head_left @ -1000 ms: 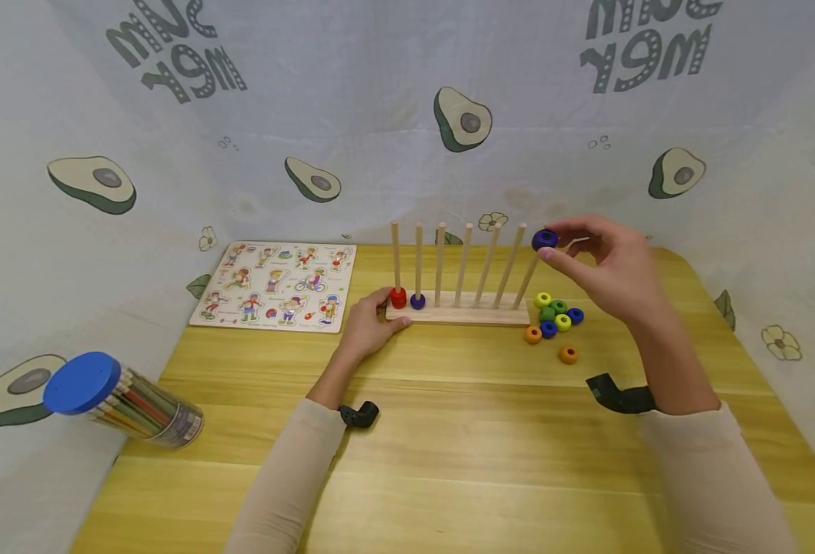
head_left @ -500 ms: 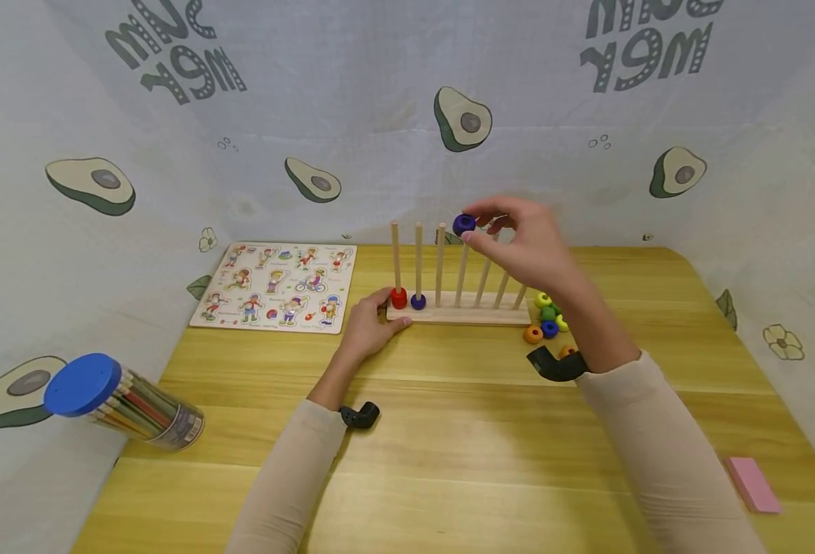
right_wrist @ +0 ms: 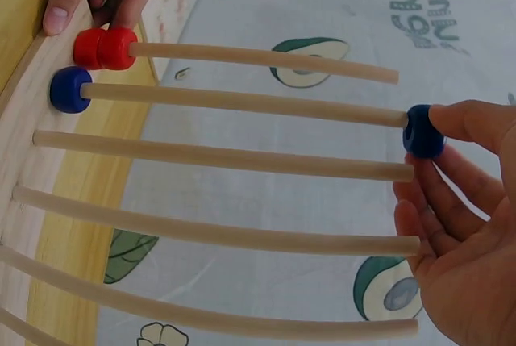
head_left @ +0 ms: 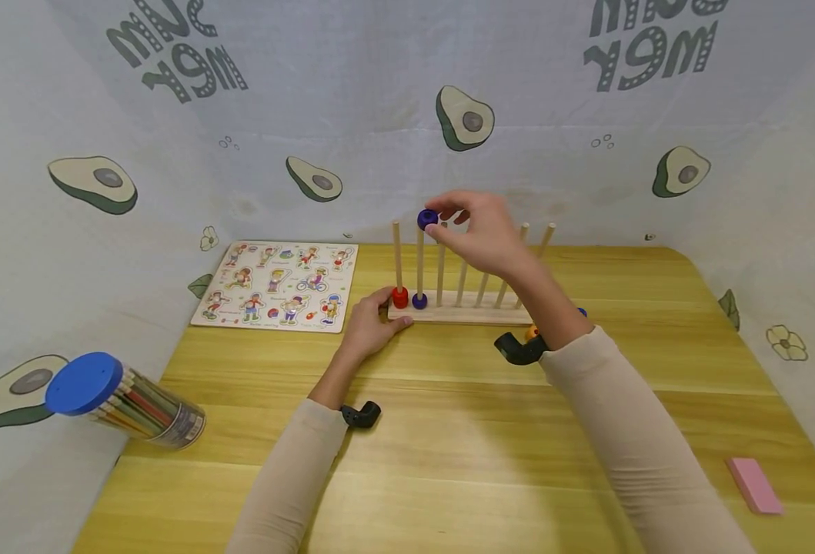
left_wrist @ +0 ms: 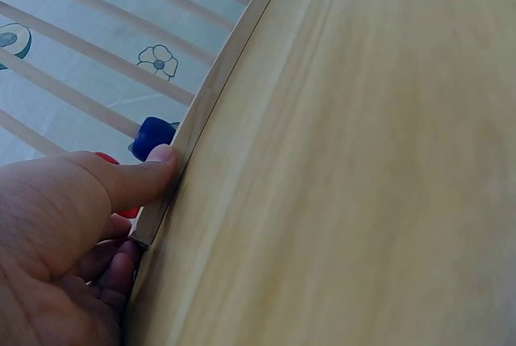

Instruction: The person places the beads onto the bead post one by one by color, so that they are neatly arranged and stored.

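Note:
My right hand (head_left: 479, 231) pinches a blue bead (right_wrist: 423, 131) between thumb and fingers. The bead sits right at the top of the second peg (right_wrist: 242, 102) from the left. Below it, at the foot of that same peg, rests another blue bead (head_left: 419, 301). Two red beads (right_wrist: 105, 48) are stacked on the leftmost peg (head_left: 397, 254). My left hand (head_left: 369, 327) grips the left end of the wooden peg base (head_left: 469, 314), thumb along its front edge, as the left wrist view shows. The pegs farther right carry no beads where they show.
Loose beads lie past the base's right end, mostly behind my right forearm; an orange bead (head_left: 532, 332) peeks out. A picture puzzle board (head_left: 275, 286) lies at the back left. A jar of pencils (head_left: 130, 400) stands at the left, and a pink block (head_left: 755, 486) at the right.
My right hand has carried the blue bead leftward from beyond the right end of the rack to the second peg's top. My left hand has stayed on the base.

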Demonstrator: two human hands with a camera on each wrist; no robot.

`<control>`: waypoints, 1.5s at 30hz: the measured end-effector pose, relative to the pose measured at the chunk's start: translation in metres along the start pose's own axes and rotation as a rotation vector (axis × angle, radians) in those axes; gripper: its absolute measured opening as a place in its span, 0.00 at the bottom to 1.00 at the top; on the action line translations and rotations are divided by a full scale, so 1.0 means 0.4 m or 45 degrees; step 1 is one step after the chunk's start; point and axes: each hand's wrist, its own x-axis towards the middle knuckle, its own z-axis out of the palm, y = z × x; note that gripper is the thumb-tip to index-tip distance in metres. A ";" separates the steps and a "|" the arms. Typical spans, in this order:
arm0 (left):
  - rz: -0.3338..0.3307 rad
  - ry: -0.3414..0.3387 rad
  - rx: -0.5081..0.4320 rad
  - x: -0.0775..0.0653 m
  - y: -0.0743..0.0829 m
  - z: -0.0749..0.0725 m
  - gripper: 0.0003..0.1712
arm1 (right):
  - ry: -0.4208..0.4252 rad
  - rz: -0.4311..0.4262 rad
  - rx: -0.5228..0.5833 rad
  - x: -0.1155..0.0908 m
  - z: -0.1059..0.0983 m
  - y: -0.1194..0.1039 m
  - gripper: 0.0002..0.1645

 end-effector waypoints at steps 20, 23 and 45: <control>0.001 -0.014 0.006 0.005 -0.004 0.000 0.38 | -0.088 -0.005 -0.079 0.012 0.019 0.003 0.21; 0.000 -0.011 0.010 0.005 -0.003 0.000 0.38 | -0.080 -0.003 -0.081 0.008 0.017 0.006 0.21; -0.047 -0.009 0.023 0.003 -0.001 0.001 0.40 | 0.224 -0.076 -0.081 -0.091 -0.053 0.039 0.18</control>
